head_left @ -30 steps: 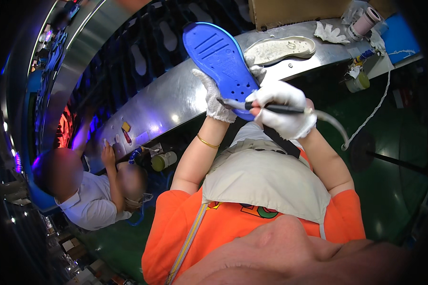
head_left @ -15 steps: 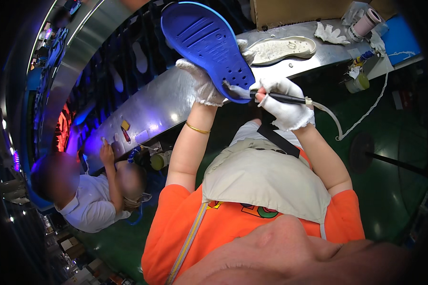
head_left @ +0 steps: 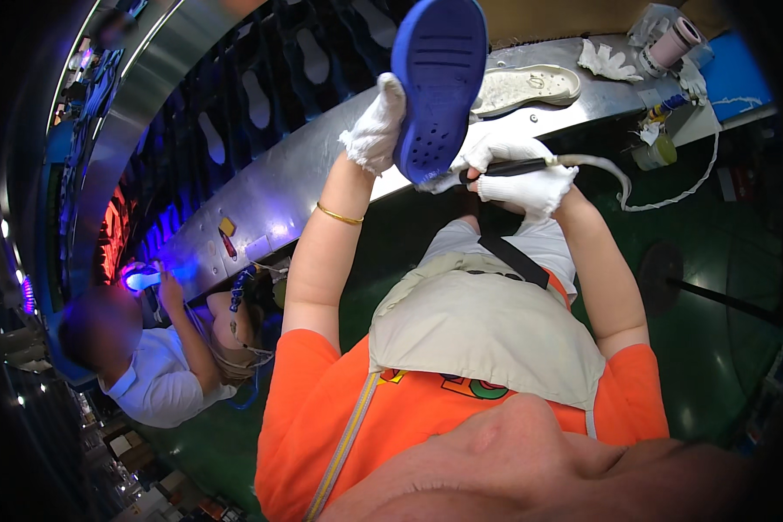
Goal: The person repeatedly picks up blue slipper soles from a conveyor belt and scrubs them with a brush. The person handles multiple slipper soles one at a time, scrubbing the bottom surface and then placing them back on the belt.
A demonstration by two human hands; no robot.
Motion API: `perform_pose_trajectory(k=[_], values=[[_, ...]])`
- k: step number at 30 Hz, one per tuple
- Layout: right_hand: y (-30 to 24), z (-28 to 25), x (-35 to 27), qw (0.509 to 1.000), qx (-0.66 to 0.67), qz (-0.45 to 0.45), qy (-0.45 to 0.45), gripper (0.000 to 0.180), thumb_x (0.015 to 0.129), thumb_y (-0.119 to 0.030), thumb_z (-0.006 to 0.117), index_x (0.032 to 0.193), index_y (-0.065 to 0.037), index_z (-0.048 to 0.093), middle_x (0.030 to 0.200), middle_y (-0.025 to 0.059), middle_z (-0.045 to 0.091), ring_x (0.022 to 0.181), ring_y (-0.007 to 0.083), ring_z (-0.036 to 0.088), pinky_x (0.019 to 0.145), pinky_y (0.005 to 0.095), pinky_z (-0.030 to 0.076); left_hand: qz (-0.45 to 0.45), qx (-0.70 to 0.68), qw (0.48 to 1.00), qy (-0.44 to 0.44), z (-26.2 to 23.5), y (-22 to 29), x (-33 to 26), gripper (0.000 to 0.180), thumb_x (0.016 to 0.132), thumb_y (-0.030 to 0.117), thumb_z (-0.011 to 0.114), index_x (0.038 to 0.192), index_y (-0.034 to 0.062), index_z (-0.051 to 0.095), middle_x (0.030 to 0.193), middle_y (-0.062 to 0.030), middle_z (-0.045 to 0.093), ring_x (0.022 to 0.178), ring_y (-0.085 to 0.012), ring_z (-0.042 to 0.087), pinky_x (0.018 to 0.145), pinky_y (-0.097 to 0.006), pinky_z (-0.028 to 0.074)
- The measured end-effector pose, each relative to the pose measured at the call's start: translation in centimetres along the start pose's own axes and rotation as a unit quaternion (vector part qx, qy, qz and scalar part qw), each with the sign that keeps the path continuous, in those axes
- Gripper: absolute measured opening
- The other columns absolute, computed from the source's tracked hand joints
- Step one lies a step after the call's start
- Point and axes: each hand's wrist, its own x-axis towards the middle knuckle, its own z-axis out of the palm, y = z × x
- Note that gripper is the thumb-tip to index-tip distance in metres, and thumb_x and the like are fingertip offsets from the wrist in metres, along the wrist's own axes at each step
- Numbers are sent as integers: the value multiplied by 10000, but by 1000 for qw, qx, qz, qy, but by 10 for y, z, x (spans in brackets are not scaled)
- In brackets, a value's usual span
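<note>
My left hand (head_left: 383, 129), in a white knit glove, grips a blue shoe sole (head_left: 439, 87) by its left side. The sole stands nearly upright over the bench edge, its grooved and holed face showing. My gloved right hand (head_left: 522, 178) is closed round the black handle of a brush (head_left: 511, 169) fed by a pale hose (head_left: 613, 170). Its bristles meet the sole's lower end; whether they press on the rim or the face I cannot tell. Behind the blue sole, an off-white sole (head_left: 526, 90) lies on the metal bench.
The metal bench (head_left: 309, 187) runs alongside a conveyor carrying several soles (head_left: 255, 100). White gloves (head_left: 607, 61) and a pink roll (head_left: 672, 42) lie at the far right. A co-worker (head_left: 161, 370) sits at the left, holding a sole under bluish light. A cardboard box (head_left: 548, 22) stands behind.
The blue sole has swung more upright and shifted right. The brush has passed from its holed face to the lower end. At the left, the co-worker has lifted a bluish-lit sole.
</note>
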Motion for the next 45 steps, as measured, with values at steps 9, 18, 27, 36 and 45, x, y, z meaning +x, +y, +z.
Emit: perform_pose_trajectory(k=[9,18,27,36,45], values=[[-8,5,4,993,-42,-92,60,72,731,-80,598,802,-87,591,817,22,590,786,127,557,755,254,460,-139,81,979,124,9,16,9,860,725,749,466,1221,49,530,990,-173,638,820,-228,658,693,-342,572],[-11,-4,6,994,-52,9,93,144,741,-129,603,884,-110,608,827,14,588,754,108,539,697,262,462,-152,89,975,138,9,17,11,726,817,653,475,1235,61,522,1003,-158,635,803,-214,660,644,-325,577],[-25,-18,11,984,-98,-114,98,117,724,3,603,825,-52,589,898,43,581,781,135,563,748,288,474,-140,78,972,172,11,17,9,662,832,613,505,1169,44,545,931,-126,630,720,-193,633,610,-327,550],[-19,-29,2,986,26,-109,125,133,767,-8,613,891,-58,605,861,27,619,813,94,598,711,243,495,167,-125,965,160,1,41,-8,717,847,647,410,1281,77,446,1193,-123,552,1069,-258,553,938,-407,459],[-6,-6,-3,977,91,-40,190,205,777,-79,661,947,-19,563,908,57,635,861,100,608,763,241,488,-5,-341,937,70,-28,-49,-21,548,919,418,410,1251,-15,459,1160,-189,568,991,-295,604,862,-415,520]])
